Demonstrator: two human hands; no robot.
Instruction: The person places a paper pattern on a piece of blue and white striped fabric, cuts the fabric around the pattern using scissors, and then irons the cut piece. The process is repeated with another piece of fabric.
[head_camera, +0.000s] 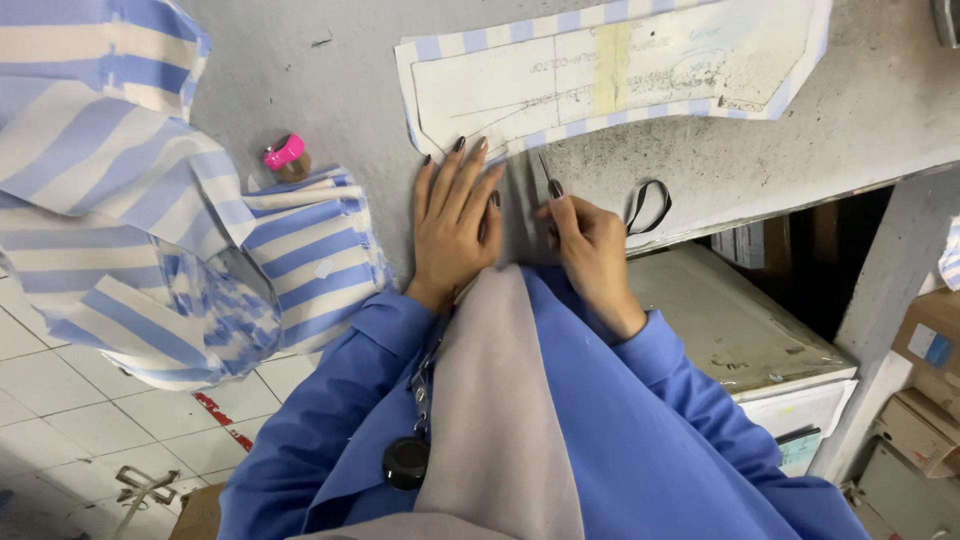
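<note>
Grey table (330, 90): seen from the head camera, worn and bare near its top edge.
Left hand (455, 225): lies flat, fingers spread, palm down on the table, gripping nothing; fingertips touch the lower edge of the striped piece.
Right hand (590, 245): clenched on scissors (545, 180), blades pointing up toward the piece.
Striped piece (610, 70): blue-and-white fabric under a paper pattern, just above both hands.
Cloth pile (150, 220): same stripes, hanging off the table's left side.
Pink chalk (284, 153): near the pile.
Black loop (650, 205): right of the scissors.
</note>
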